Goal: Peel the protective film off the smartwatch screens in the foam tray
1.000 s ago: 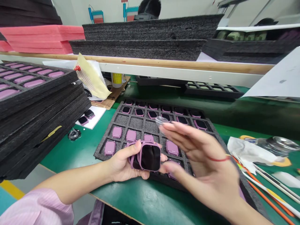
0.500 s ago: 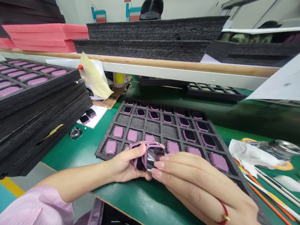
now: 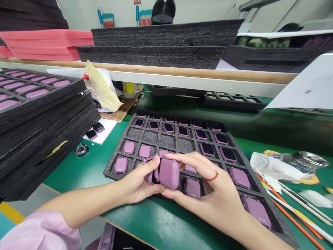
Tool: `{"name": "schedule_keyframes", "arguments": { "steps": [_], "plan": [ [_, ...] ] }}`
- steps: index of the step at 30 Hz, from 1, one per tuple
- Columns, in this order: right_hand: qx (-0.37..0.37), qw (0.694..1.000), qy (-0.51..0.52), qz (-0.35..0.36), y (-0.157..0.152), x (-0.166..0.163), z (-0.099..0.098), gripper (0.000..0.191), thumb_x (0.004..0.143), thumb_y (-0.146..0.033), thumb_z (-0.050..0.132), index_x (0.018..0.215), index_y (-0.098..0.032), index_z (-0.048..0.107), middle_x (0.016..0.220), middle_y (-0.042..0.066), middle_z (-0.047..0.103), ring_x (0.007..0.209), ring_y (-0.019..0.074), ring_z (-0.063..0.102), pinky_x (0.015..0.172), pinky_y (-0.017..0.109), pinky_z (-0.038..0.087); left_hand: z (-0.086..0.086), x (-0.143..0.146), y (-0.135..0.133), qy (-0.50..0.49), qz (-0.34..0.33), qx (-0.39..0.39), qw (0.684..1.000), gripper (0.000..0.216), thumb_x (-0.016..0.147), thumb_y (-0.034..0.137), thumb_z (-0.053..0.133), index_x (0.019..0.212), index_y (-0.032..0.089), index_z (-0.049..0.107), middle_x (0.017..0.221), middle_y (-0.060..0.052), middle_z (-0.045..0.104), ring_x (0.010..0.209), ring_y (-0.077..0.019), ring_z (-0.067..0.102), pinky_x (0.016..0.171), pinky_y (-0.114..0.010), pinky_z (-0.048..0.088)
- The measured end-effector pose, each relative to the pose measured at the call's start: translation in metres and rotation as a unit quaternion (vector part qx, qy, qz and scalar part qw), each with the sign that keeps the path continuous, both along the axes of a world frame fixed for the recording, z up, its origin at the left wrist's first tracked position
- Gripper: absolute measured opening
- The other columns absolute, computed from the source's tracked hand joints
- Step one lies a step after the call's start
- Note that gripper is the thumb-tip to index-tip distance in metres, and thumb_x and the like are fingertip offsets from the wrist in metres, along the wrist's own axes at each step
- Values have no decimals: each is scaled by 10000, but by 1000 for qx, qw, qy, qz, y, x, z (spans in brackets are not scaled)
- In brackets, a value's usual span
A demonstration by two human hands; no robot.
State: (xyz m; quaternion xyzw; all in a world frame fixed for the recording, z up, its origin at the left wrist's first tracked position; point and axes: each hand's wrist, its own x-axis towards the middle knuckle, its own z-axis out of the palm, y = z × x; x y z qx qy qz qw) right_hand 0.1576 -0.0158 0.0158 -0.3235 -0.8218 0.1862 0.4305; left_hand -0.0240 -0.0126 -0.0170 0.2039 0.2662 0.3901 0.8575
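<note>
My left hand [image 3: 140, 178] is closed around a few purple smartwatch bodies without straps, stacked face to back; the rear one [image 3: 149, 175] is partly covered by my thumb. The front smartwatch [image 3: 169, 173] turns its plain purple back towards me. My right hand [image 3: 215, 184] grips this one by its edges, index finger on top and thumb underneath. Behind and below both hands lies a black foam tray [image 3: 109, 171]. Some of its pockets hold watches with dark screens up [image 3: 207, 149], others hold watches with purple backs up [image 3: 192, 187]. Several pockets in the third row are bare.
Stacked foam trays [image 3: 52, 139] with more purple watches rise at the left. Two watches [image 3: 91, 134] lie on white paper beside them. At the right are a white cloth [image 3: 267, 170], a metal-topped jar [image 3: 307, 161] and orange and white sticks [image 3: 291, 215]. A shelf [image 3: 182, 78] crosses behind.
My right hand has turned over, from fingers flat across a dark screen to a thumb-and-finger grip on the edges. The front watch now shows its purple back instead of a screen.
</note>
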Motion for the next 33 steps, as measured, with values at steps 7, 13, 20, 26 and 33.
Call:
{"name": "schedule_keyframes", "arguments": {
  "steps": [7, 13, 20, 26, 33],
  "plan": [
    [-12, 1000, 0, 15, 4, 1, 6, 511, 780, -237, 804, 1247, -265, 598, 1101, 53, 726, 1016, 221, 680, 879, 377, 583, 4, -2, 0, -18, 7, 7, 1000, 506, 600, 500, 933, 834, 114, 703, 648, -19, 617, 455, -30, 423, 414, -121, 331],
    [53, 997, -54, 32, 9, 7, 4, 505, 829, -199, 737, 1305, -257, 577, 1150, 83, 727, 1053, 236, 674, 907, 415, 572, 4, 0, 0, -5, 36, 12, 999, 461, 615, 435, 941, 844, 134, 676, 668, 7, 567, 475, -19, 376, 407, -100, 294],
    [69, 995, -65, 23, 10, 8, 3, 469, 824, -195, 733, 1265, -247, 582, 1128, 89, 712, 1049, 239, 675, 888, 409, 588, 5, 0, 1, 14, 50, 7, 999, 445, 597, 390, 955, 825, 132, 674, 686, -1, 566, 515, -35, 414, 409, -107, 291],
    [82, 993, -83, 19, 10, 10, 7, 457, 823, -197, 728, 1250, -233, 573, 1118, 88, 716, 1035, 236, 675, 895, 419, 579, 6, 0, 2, 14, 59, -6, 998, 433, 587, 335, 965, 853, 125, 696, 724, -19, 593, 564, -54, 479, 416, -106, 292],
    [32, 977, -97, -186, 59, 45, -5, 357, 809, -338, 722, 1132, -193, 676, 1128, 122, 730, 1068, 307, 683, 966, 531, 544, 13, 0, 0, -12, 47, -19, 999, 406, 618, 236, 949, 934, 143, 711, 882, -48, 651, 708, -100, 613, 467, -117, 374]
  ]
}}
